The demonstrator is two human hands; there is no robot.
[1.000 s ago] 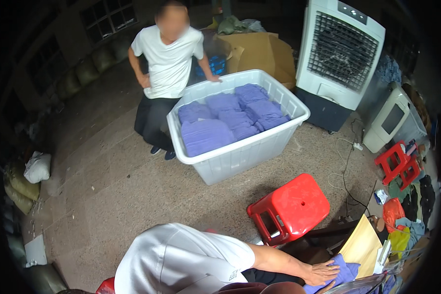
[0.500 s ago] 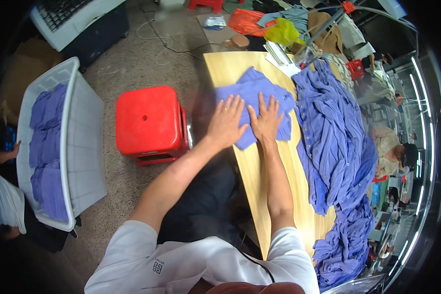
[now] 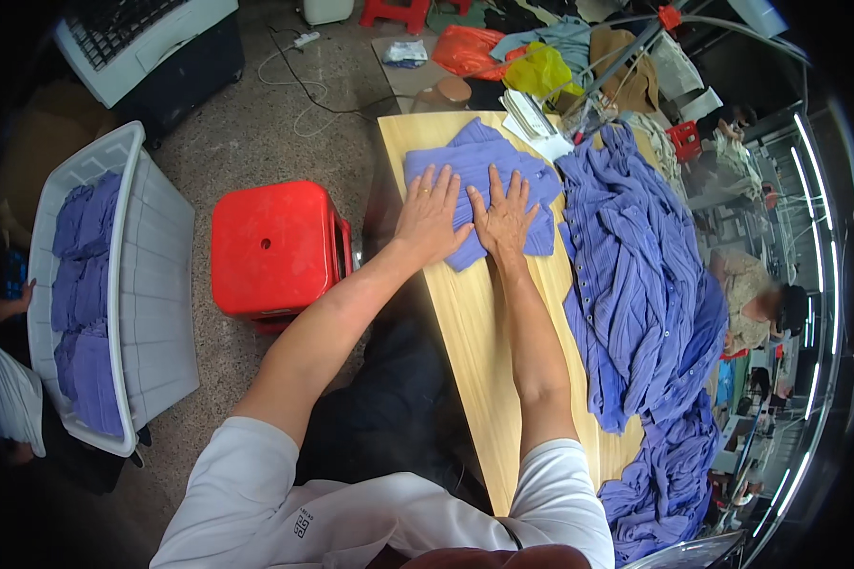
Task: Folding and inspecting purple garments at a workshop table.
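Observation:
A purple ribbed garment (image 3: 479, 163), partly folded, lies on the pale wooden table (image 3: 474, 370) near its far left corner. My left hand (image 3: 430, 216) rests flat on the garment's left part, fingers spread. Beside it, my right hand (image 3: 503, 216) presses flat on the right part with its fingers apart. Neither hand grips the cloth. Parts of the garment beneath both palms are hidden. To the right of my right hand lies a large heap of loose purple garments (image 3: 636, 284), with buttons showing along one edge.
Left of the table stand a red plastic stool (image 3: 270, 247) and a white bin (image 3: 161, 294) of folded purple garments; another person's hand (image 3: 24, 299) touches the bin's rim. Papers (image 3: 531, 119) lie at the table's far edge, near a yellow bag (image 3: 541, 71) and metal poles.
The view has shifted slightly, so the stool and table sit a little further left. Both hands stay flat on the garment, with the left part of the cloth looking smoother.

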